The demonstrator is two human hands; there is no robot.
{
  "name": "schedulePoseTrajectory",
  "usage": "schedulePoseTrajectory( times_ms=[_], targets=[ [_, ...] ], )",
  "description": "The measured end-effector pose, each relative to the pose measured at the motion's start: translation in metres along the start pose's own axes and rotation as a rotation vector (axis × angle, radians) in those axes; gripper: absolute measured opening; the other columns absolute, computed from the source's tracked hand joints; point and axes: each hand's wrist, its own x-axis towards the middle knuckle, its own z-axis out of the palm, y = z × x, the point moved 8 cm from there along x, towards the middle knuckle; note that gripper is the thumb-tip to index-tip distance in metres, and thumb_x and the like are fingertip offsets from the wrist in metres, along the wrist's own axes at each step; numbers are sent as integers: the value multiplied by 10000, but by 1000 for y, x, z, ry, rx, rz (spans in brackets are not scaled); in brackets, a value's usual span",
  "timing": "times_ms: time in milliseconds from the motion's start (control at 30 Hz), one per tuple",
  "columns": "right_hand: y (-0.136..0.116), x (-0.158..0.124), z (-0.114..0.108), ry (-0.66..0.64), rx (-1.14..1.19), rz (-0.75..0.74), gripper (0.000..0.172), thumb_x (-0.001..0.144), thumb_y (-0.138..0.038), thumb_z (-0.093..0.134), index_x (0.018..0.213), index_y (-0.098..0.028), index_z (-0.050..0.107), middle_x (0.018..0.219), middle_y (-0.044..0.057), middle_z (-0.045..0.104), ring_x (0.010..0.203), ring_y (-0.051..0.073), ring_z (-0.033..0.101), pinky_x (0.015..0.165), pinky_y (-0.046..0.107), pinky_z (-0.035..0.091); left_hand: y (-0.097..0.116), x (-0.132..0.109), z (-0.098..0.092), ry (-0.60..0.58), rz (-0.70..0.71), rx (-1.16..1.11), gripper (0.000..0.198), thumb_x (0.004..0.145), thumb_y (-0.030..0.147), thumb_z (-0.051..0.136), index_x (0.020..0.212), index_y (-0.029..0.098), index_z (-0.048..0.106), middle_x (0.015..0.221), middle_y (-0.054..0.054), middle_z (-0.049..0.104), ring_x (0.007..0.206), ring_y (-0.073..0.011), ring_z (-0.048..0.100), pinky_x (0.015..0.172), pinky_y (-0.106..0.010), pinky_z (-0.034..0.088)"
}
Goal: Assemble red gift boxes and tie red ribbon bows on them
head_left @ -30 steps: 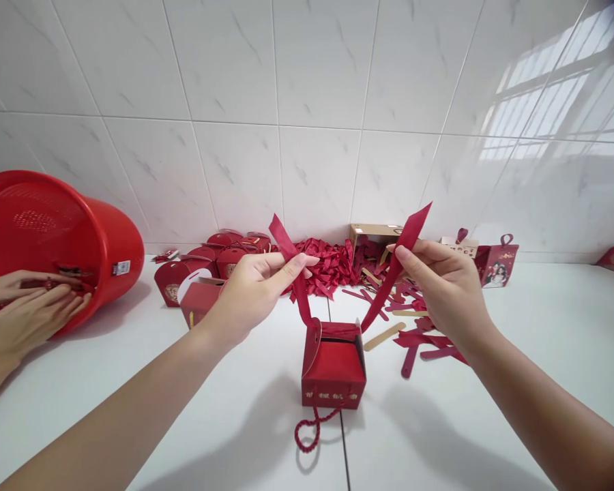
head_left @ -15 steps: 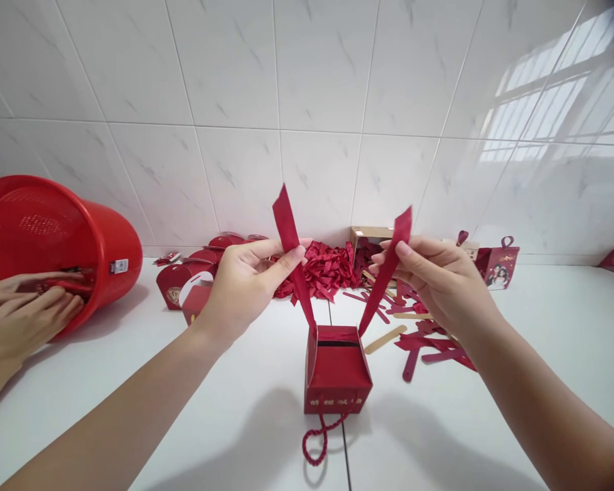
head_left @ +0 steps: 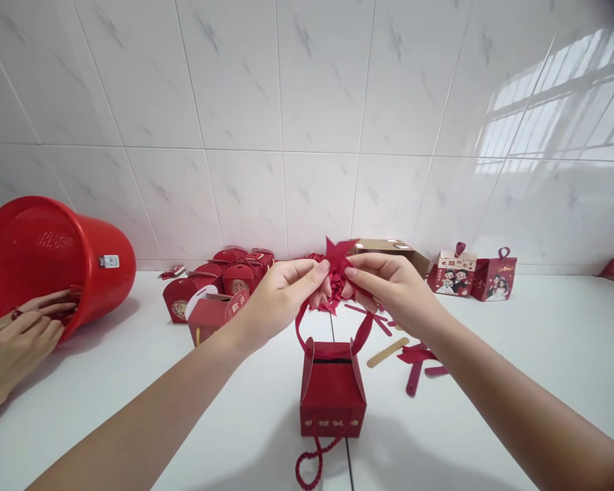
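A small red gift box (head_left: pixel 332 392) with gold characters stands on the white table in front of me. A twisted red cord handle (head_left: pixel 310 467) hangs from its near side. A dark red ribbon (head_left: pixel 338 254) runs up from both sides of the box top. Above the box, my left hand (head_left: pixel 291 290) pinches one ribbon end between thumb and fingers. My right hand (head_left: pixel 386 283) pinches the other end, and the two ends cross and overlap between my fingertips. The fingers partly hide where the ends meet.
At left, another person's hands (head_left: pixel 28 341) reach into a red plastic basket (head_left: pixel 105 262) lying on its side. Several red boxes (head_left: pixel 240 276) stand behind my left arm. A cardboard box (head_left: pixel 393 247), wooden sticks (head_left: pixel 389 352) and two printed boxes (head_left: pixel 495 278) lie toward the back right.
My hands have come together from apart, bringing the two ribbon ends from separate upright strips to a crossing above the box. The view has shifted slightly.
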Motion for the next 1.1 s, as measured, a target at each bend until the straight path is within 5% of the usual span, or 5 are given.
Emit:
schedulePoseTrajectory(
  times_ms=[167,367,633,933,1100],
  targets=[
    [-3,-8,12,-59,-54,-99,199,805,-337,638,747,-148,665,691,24,648,584,94,575,522,211,463,-5,-3,8,-56,-57,129,358,859,426,493,634,158,570,593,8,509,589,-115,466,553,-240,376],
    [1,-9,7,-74,-114,-246,160,875,-258,552,942,-186,677,701,10,643,579,93,578,433,187,434,-19,-6,9,-152,-152,-7,237,823,286,515,648,157,610,622,9,542,602,-110,459,599,-244,393],
    [-22,-43,21,-139,-1033,-946,260,907,-65,426,984,-185,643,907,64,684,785,144,593,690,300,457,-37,-6,4,-193,-249,-311,288,834,254,506,563,172,559,647,-8,594,730,-154,559,823,-306,421],
    [-18,-48,22,-44,-1147,-984,233,889,-76,464,1040,-175,611,938,68,681,850,169,604,717,312,475,-29,-20,9,-313,-206,39,325,862,411,486,905,189,719,987,-51,701,991,-230,592,969,-387,389],
    [-14,-56,14,25,-1085,-933,287,839,-69,529,1067,-216,624,1054,94,627,903,197,589,721,345,489,-8,-35,3,-149,86,652,322,825,437,540,1071,272,667,1170,-29,650,1191,-280,472,1046,-485,236]
  ],
)
